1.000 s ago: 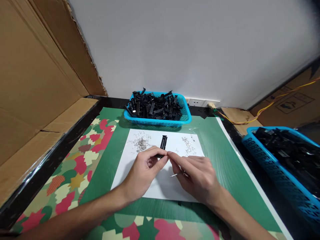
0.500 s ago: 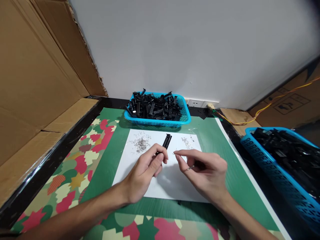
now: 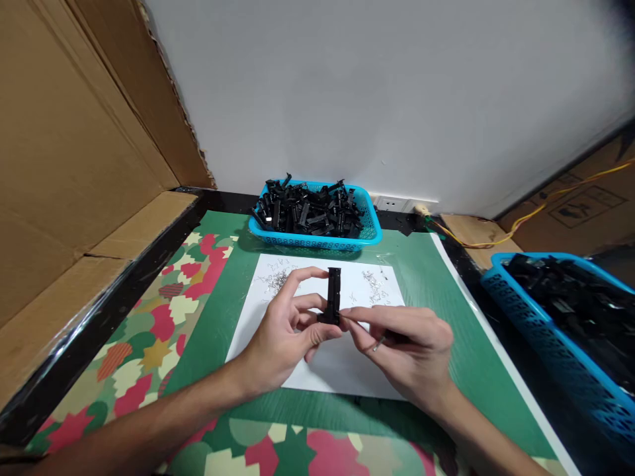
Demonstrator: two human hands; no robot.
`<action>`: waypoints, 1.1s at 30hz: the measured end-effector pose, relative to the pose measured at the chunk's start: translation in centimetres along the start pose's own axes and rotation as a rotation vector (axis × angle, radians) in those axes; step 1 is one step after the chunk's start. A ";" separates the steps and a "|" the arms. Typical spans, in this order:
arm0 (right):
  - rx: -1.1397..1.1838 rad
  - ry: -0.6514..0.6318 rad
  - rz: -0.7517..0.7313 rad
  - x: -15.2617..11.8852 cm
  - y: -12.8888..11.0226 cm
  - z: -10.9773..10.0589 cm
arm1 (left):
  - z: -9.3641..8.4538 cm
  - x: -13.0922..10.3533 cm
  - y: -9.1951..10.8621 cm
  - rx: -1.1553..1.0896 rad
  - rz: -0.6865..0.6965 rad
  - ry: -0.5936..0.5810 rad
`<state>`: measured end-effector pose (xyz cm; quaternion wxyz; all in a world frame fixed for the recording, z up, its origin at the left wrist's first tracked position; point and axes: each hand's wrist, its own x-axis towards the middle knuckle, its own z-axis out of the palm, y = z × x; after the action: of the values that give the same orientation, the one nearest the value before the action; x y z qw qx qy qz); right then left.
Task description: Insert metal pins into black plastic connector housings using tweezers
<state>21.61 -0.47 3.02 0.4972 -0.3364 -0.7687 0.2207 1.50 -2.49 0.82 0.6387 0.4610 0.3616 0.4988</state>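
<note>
A slim black plastic part (image 3: 334, 294) stands nearly upright in my left hand (image 3: 280, 330). The index fingertip rests on its top end while the thumb and other fingers hold its lower end. My right hand (image 3: 409, 340) is closed in a pinch, its thumb and index fingertips against the part's lower right edge. Whatever lies between those fingertips is too small to make out. A thin silver metal tool (image 3: 380, 343) sticks out from under the curled fingers of that hand. Beneath both hands lies a white sheet (image 3: 347, 370), with small bent metal wire pieces (image 3: 276, 281) heaped at its left.
More wire pieces (image 3: 376, 287) are scattered on the sheet's right side. Behind it stands a blue basket (image 3: 317, 243) full of black plastic parts. Another filled blue basket (image 3: 526, 317) is at the right. Cardboard (image 3: 74, 165) walls the left; yellow-red wires (image 3: 520, 221) run at right.
My left hand has turned the black part more upright and moved its index finger to the top end. My right fingertips have moved left and now touch the part.
</note>
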 end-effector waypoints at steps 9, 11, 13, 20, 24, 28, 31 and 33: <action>0.071 -0.104 -0.112 -0.2 0.5 -0.1 | -0.2 -0.2 0.2 0.015 0.013 -0.014; 0.096 -0.112 -0.106 -0.2 0.5 -0.1 | -0.2 -0.2 0.2 0.017 0.010 -0.014; 0.110 -0.112 -0.102 -0.1 0.5 -0.1 | -0.2 -0.1 0.1 0.010 0.011 -0.011; 0.139 -0.173 -0.156 -0.2 1.0 -0.3 | -0.2 0.0 0.2 -0.036 -0.036 -0.041; 0.084 -0.202 -0.261 -0.2 1.7 -0.6 | -0.4 0.1 0.3 -0.052 -0.053 -0.101; -0.034 -0.224 -0.329 0.0 2.0 -0.9 | -0.5 0.2 0.3 -0.064 -0.034 -0.142; -0.139 -0.202 -0.335 0.2 2.0 -1.1 | -0.5 0.4 0.3 -0.065 -0.044 -0.174; -0.201 -0.189 -0.343 0.2 2.1 -1.2 | -0.4 0.4 0.3 -0.064 -0.056 -0.199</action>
<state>23.26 1.11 2.23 0.4170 -0.2264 -0.8761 0.0859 1.18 -1.98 0.98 0.6994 0.4774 0.2930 0.4438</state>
